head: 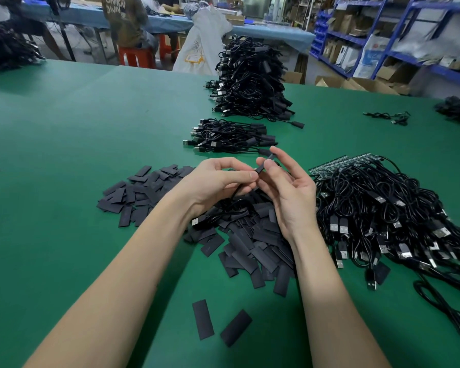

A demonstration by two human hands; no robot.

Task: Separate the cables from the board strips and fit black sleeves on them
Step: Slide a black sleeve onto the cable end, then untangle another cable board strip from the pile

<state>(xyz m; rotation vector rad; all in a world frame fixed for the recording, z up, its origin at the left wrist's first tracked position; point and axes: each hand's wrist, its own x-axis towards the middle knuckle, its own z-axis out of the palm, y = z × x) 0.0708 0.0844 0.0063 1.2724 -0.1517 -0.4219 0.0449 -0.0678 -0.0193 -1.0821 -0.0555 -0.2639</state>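
Note:
My left hand (218, 181) pinches a black cable (223, 215) whose USB plug hangs below my wrist. My right hand (290, 189) pinches a black sleeve (264, 163) on that cable's end, between thumb and fingers. Both hands hover over a pile of flat black sleeves (250, 243) on the green table (77, 155). To the right lies a heap of cables (383, 208) still joined to board strips (329, 166).
Sleeved cables lie in a small stack (231, 136) and a tall heap (250, 83) beyond my hands. Two loose sleeves (218, 322) lie near the front edge. More cables sit at the far right (457, 108) and far left (6, 49). A person sits on a stool behind.

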